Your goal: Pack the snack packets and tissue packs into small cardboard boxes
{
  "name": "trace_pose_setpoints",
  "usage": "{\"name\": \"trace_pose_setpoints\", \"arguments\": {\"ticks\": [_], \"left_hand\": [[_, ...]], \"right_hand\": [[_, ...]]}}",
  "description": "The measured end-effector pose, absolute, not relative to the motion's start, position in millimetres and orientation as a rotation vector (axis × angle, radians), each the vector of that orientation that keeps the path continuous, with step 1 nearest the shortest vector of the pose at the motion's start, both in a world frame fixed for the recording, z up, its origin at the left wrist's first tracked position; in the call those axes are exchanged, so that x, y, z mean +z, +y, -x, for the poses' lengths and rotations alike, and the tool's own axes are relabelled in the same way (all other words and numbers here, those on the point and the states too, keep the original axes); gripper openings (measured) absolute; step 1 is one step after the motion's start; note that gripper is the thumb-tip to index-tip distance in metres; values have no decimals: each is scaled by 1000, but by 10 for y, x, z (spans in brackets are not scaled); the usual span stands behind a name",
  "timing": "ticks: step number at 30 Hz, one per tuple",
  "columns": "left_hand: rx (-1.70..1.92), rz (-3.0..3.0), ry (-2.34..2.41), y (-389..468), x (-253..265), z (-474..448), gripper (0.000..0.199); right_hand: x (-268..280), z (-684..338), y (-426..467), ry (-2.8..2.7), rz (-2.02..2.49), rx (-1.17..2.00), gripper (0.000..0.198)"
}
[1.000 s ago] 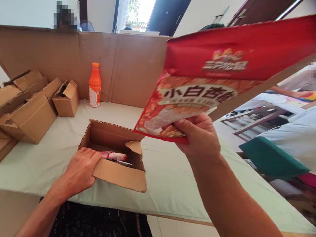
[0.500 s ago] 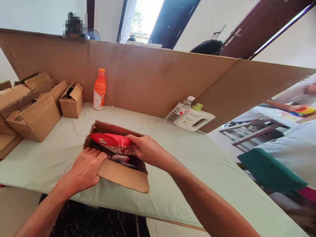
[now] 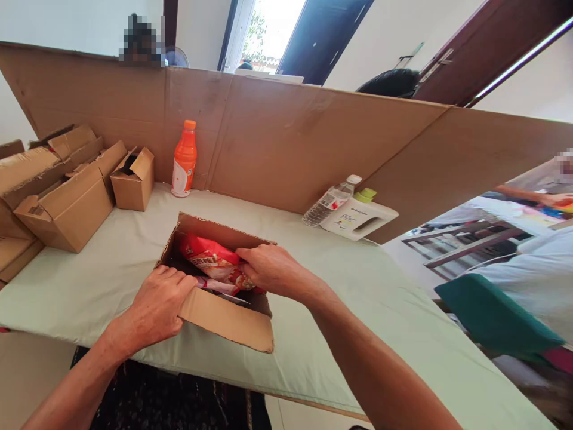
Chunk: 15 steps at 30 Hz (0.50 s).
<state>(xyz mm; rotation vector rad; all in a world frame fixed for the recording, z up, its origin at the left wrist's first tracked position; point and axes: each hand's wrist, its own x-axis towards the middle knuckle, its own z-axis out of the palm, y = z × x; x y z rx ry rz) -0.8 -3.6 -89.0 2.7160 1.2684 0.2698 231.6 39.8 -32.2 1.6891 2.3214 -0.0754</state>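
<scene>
An open cardboard box [image 3: 230,325] sits on the cloth-covered table with a flap folded out towards me. My left hand [image 3: 161,298] is closed over the near left edge of the box. Inside lies a red snack bag [image 3: 210,258] with pale print, slanting down to the right. My right hand [image 3: 273,269] reaches over the far right side and pinches the bag's right end; its fingertips are partly hidden. Below the bag, a pinkish-white packet [image 3: 217,286] shows in part.
An orange bottle [image 3: 184,161] stands at the back. A clear water bottle [image 3: 331,203] leans beside a white jug [image 3: 358,218]. Cardboard boxes [image 3: 76,215] fill the left side, before a cardboard partition [image 3: 277,143]. At right, another person [image 3: 528,292] sits nearby.
The red bag has sunk deeper into the box, its left end dropping below the rim. My right hand still holds it; my left hand stays on the box edge. The view shifted slightly.
</scene>
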Motion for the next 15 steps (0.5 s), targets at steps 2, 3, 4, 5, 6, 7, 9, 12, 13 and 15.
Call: {"name": "trace_pose_setpoints", "arguments": {"ticks": [2,3,4,5,6,7,9,12,13,15], "left_hand": [[262,-2712,1269,-39,-883,11,39],[261,-2708,1269,-42,-878,12,40],[261,-2703,1269,-45,-872,11,41],[263,-2697,1268,-49,-866,11,42],[265,-2692,1264,-53,-858,11,44],[266,-2688,1261,-56,-848,12,46],[258,-2674,1252,-61,-819,20,45],[247,-2626,1183,-65,-749,50,50],[253,-2609,1142,-68,-720,63,55],[311,-2590,1068,-75,-661,90,65]], "right_hand": [[-352,-2311,427,2362,-1655,-81,28],[-359,-2324,431,2399,-1662,-100,27],[-362,-2349,430,2444,-1685,-139,27],[-361,-2384,424,2492,-1717,-196,26],[-358,-2427,415,2538,-1759,-264,26],[-356,-2476,404,2581,-1809,-339,25],[-357,-2582,381,2676,-1926,-508,24],[-379,-2717,362,2831,-2093,-954,21],[-390,-2748,362,2854,-2131,-1213,20],[-411,-2781,370,2782,-2140,-1847,20]]}}
